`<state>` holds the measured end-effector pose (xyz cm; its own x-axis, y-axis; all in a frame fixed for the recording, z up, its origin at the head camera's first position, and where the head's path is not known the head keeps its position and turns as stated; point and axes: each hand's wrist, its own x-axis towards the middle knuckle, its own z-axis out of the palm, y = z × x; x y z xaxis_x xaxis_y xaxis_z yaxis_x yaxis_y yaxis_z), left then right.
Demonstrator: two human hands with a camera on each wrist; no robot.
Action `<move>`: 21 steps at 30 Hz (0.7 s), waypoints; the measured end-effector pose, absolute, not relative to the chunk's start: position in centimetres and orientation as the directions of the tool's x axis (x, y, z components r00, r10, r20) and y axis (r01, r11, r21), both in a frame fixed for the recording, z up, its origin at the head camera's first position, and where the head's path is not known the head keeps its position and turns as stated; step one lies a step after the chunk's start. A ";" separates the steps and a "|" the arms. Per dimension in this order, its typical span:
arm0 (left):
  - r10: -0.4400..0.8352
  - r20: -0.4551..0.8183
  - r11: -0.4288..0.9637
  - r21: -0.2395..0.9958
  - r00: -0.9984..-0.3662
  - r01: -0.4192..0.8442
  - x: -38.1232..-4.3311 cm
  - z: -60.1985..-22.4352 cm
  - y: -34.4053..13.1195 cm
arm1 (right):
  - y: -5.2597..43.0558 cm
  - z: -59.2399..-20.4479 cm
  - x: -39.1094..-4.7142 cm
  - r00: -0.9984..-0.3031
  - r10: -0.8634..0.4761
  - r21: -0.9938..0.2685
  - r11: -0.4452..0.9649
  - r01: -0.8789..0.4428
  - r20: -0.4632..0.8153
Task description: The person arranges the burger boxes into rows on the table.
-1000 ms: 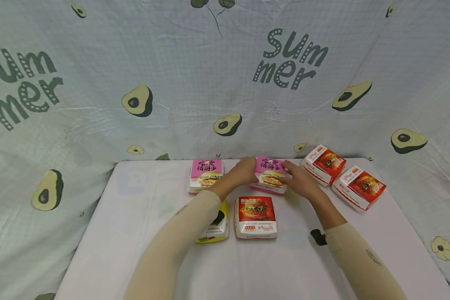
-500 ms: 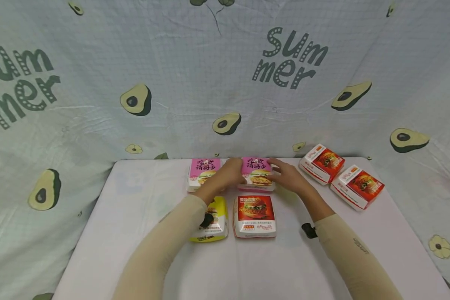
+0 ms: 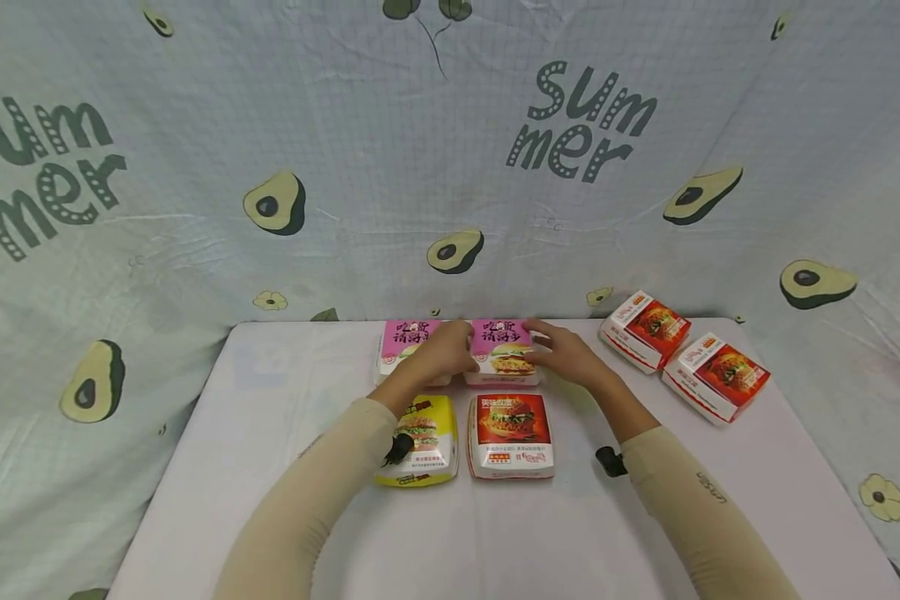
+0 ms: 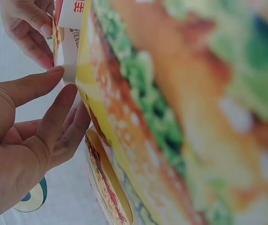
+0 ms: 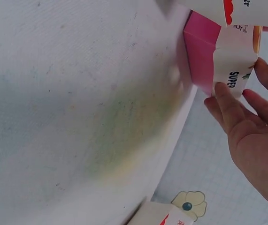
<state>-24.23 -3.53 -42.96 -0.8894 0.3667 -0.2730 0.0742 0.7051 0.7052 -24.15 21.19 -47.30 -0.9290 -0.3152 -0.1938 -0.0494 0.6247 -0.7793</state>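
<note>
In the head view a pink burger box [image 3: 502, 343] stands at the back of the table between my hands. My left hand [image 3: 447, 348] grips its left side and my right hand [image 3: 564, 357] its right side. A second pink burger box [image 3: 405, 339] sits just left, partly hidden by the left hand. In front are a yellow burger box [image 3: 429, 437], partly behind the left forearm, and a red-topped burger box [image 3: 512, 432]. The right wrist view shows my fingertips [image 5: 222, 89] against the held box's white side; in the left wrist view a box lid [image 4: 171, 117] fills the right.
Two red-and-white burger boxes [image 3: 647, 331] lie angled at the table's back right. The white table [image 3: 570, 542] ends against a hanging cloth [image 3: 360, 150] printed with avocados and lettering.
Both hands have moved left with the pink burger box, which now stands close beside the other pink box. More of the yellow box shows. The other boxes have stayed in place.
</note>
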 end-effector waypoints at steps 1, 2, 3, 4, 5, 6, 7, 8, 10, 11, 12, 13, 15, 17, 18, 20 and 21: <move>0.363 -0.277 0.707 0.704 -0.890 0.069 -24.2 -42.9 -3.6 | 21.1 -47.3 -24.2 -0.928 -0.316 -0.776 0.629 -0.049 -0.198; 0.362 -0.277 0.713 0.697 -0.890 0.073 -24.1 -42.9 -3.6 | 21.0 -47.3 -24.2 -0.927 -0.318 -0.774 0.631 -0.048 -0.201; 0.361 -0.276 0.716 0.694 -0.891 0.075 -24.0 -42.8 -3.6 | 21.0 -47.2 -24.2 -0.926 -0.316 -0.774 0.631 -0.044 -0.205; 0.360 -0.277 0.715 0.695 -0.891 0.073 -24.0 -42.8 -3.6 | 20.9 -47.1 -24.2 -0.926 -0.316 -0.774 0.631 -0.043 -0.206; 0.361 -0.275 0.713 0.697 -0.891 0.074 -23.9 -42.8 -3.7 | 20.8 -47.1 -24.2 -0.926 -0.318 -0.774 0.631 -0.045 -0.206; 0.362 -0.272 0.715 0.695 -0.892 0.078 -23.9 -42.7 -3.7 | 20.8 -47.0 -24.1 -0.925 -0.320 -0.774 0.631 -0.046 -0.205; 0.364 -0.271 0.715 0.694 -0.891 0.081 -23.8 -42.7 -3.7 | 20.7 -47.0 -24.1 -0.924 -0.322 -0.776 0.629 -0.047 -0.205; 0.366 -0.271 0.715 0.694 -0.891 0.083 -23.8 -42.7 -3.7 | 20.7 -46.9 -24.1 -0.924 -0.323 -0.777 0.627 -0.046 -0.205; 0.372 -0.271 0.711 0.697 -0.888 0.085 -23.7 -42.8 -3.8 | 20.7 -46.9 -24.1 -0.923 -0.324 -0.777 0.628 -0.045 -0.208; 0.376 -0.270 0.709 0.700 -0.886 0.088 -23.7 -42.8 -3.9 | 20.6 -47.0 -24.0 -0.922 -0.325 -0.776 0.629 -0.045 -0.210; 0.380 -0.270 0.707 0.702 -0.885 0.090 -23.6 -42.9 -3.9 | 20.6 -47.0 -24.0 -0.922 -0.326 -0.776 0.629 -0.045 -0.210; 0.385 -0.268 0.704 0.704 -0.883 0.093 -23.6 -42.9 -4.0 | 20.6 -47.1 -24.0 -0.922 -0.327 -0.776 0.629 -0.047 -0.209; 0.391 -0.258 0.703 0.704 -0.883 0.106 -23.5 -43.0 -4.1 | 20.5 -47.2 -24.0 -0.924 -0.324 -0.776 0.629 -0.052 -0.201; 0.391 -0.251 0.704 0.702 -0.886 0.111 -23.5 -43.0 -4.2 | 20.3 -47.3 -23.9 -0.928 -0.316 -0.773 0.633 -0.052 -0.197; 0.389 -0.250 0.706 0.700 -0.887 0.112 -23.5 -43.0 -4.2 | 20.3 -47.3 -23.9 -0.931 -0.308 -0.769 0.637 -0.047 -0.198; 0.384 -0.254 0.708 0.698 -0.888 0.107 -23.6 -43.0 -4.3 | 20.1 -47.3 -23.9 -0.934 -0.294 -0.761 0.647 -0.038 -0.203; 0.380 -0.257 0.711 0.696 -0.888 0.103 -23.6 -42.9 -4.4 | 20.1 -47.3 -23.9 -0.935 -0.289 -0.757 0.653 -0.037 -0.204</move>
